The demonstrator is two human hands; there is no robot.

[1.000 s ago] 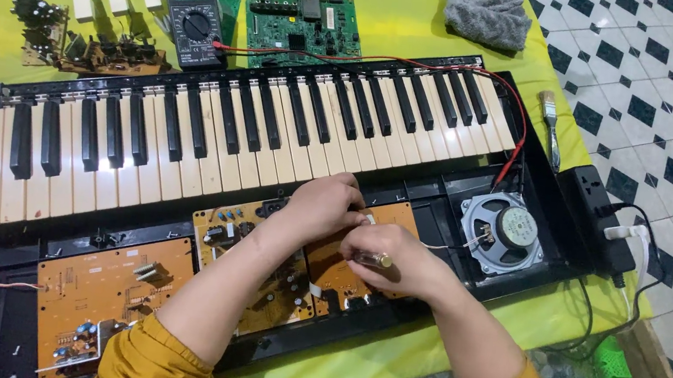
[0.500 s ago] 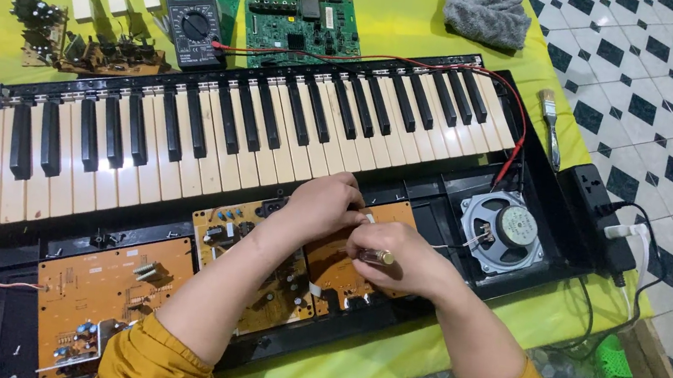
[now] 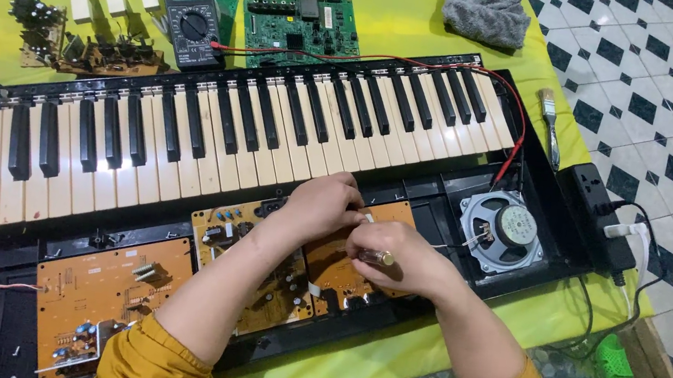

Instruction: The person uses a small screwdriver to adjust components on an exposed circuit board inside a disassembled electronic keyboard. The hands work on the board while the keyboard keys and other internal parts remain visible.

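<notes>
the opened keyboard stretches right across the yellow cloth, black and white keys on top, its insides bare along the near edge. down there sit two brown circuit boards, one at the left and one in the middle under both hands, with a round speaker off to the right. behind the keys lie a green board, a grey rag, a black multimeter with its red lead, and a small brush. the left hand is curled, fingers pinched down on the middle board. the right hand, touching it, is closed around a small tool with a brass-coloured end.
</notes>
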